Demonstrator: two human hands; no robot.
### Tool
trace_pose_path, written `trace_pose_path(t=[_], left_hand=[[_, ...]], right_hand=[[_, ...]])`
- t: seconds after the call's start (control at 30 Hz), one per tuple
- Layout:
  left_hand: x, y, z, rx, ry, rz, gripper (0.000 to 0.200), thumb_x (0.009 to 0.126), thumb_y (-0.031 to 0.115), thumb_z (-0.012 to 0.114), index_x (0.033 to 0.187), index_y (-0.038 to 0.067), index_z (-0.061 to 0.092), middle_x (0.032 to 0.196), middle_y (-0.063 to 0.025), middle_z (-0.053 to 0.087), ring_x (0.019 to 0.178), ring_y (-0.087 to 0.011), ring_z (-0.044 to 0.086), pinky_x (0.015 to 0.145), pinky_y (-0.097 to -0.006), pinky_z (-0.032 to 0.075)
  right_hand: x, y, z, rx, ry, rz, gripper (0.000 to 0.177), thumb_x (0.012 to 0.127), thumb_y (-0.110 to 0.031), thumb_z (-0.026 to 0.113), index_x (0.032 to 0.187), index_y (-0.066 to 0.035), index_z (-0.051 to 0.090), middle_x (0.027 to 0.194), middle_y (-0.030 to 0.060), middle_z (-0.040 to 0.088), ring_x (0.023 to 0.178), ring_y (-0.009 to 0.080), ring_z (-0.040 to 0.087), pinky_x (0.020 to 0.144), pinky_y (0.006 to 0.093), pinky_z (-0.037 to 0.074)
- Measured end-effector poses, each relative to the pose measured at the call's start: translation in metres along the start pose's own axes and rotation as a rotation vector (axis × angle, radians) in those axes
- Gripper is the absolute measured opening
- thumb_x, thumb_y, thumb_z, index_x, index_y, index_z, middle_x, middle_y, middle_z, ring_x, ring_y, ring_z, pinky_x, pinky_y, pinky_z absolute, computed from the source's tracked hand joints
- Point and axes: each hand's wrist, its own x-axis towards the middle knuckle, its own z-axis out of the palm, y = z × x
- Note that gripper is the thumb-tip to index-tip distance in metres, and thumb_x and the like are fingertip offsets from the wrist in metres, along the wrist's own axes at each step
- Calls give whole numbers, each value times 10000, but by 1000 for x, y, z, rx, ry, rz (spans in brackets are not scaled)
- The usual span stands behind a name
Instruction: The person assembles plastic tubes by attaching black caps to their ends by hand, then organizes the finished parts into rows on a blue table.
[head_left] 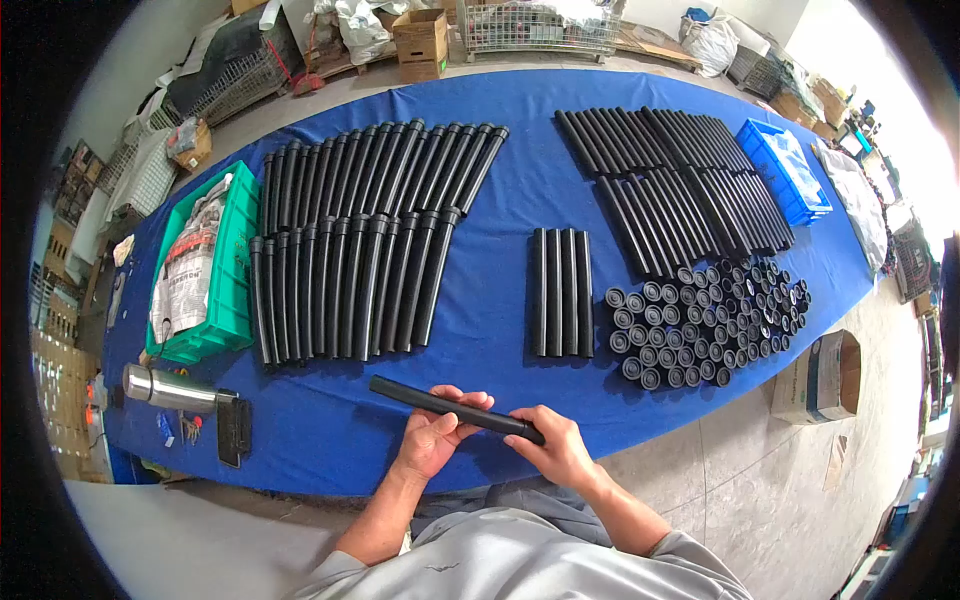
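A black plastic tube (400, 392) is held between my two hands at the near side of the table, slanting down to the right. My left hand (432, 440) closes around its middle, thumb on top and fingers beneath. At the right end, my right hand (556, 447) grips it, the thumb pressed near the tip. Just beyond lie several bare black tubes (562, 292) in a short row. Round black caps (690, 330) are clustered to the right of them. Tubes with a wider collar at the far end (345, 285) fill two rows on the left.
Stacked rows of bare tubes (670, 180) lie at the far right beside a blue crate (785, 175). A green crate (235, 270) holding a printed bag stands at left, near a steel flask (178, 388) and a dark phone-like object (234, 432). The cloth (480, 340) is blue.
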Motion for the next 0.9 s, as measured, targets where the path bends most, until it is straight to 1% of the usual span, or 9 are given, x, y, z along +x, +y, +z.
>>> trace_pose_path(t=[0.1,0.2,0.3,0.33,0.43,0.53,0.63,0.73,0.9], left_hand=[[1,-4,-9,-30,-7,-14,264,973,88,729,1217,86,629,1291,-231,684,1302,-411,622,1094,-538,553],[-4,-2,-17,-53,-21,-8,274,976,100,730,1229,91,624,1305,-233,676,1305,-413,619,1100,-549,545],[-2,-2,-8,-52,27,-17,267,982,100,723,1228,93,621,1308,-232,674,1308,-416,616,1099,-543,547],[-2,-2,-6,-50,54,-19,264,983,99,721,1227,93,620,1307,-232,675,1310,-417,614,1097,-541,549],[-2,-5,-15,-63,9,-12,260,987,97,715,1228,93,617,1315,-235,671,1315,-418,610,1094,-535,552],[-3,-4,-18,-60,-18,-37,264,987,94,713,1232,95,614,1306,-232,674,1316,-418,609,1088,-531,557],[-2,-4,-12,-42,36,-44,258,985,85,713,1223,96,614,1284,-223,683,1313,-416,611,1084,-532,560],[-4,-5,-18,-56,3,-22,252,984,74,711,1215,94,614,1282,-227,683,1315,-413,611,1090,-536,555],[0,-5,-16,-53,13,-17,251,975,71,721,1201,96,615,1272,-226,689,1301,-411,622,1077,-539,564]], right_hand=[[2,-6,3,-142,40,-158,361,914,-155,810,1210,9,683,852,77,699,692,138,663,629,304,534],[11,-38,-18,312,-307,622,349,927,-159,782,1217,-1,667,1013,190,690,851,335,703,707,388,559],[0,-12,-4,241,-186,412,366,924,-153,786,1230,3,662,1002,189,690,830,321,706,696,385,566],[1,-10,-5,-20,-129,105,385,925,-176,791,1241,9,670,995,182,697,810,255,697,683,356,555],[2,-6,0,-132,-61,-94,384,931,-191,789,1239,6,672,959,178,694,808,271,693,685,370,550],[11,-29,-17,333,-351,692,358,935,-178,781,1221,-4,656,937,175,679,789,339,694,677,403,558],[2,-14,-6,85,-179,251,349,932,-176,784,1206,-8,649,922,169,676,763,347,696,653,409,563],[-2,-14,-4,-18,-155,102,349,930,-185,789,1189,1,647,928,168,679,749,347,696,655,410,563],[1,-9,-2,-7,-108,35,370,908,-152,806,1208,2,653,904,153,662,727,319,662,631,390,528]])
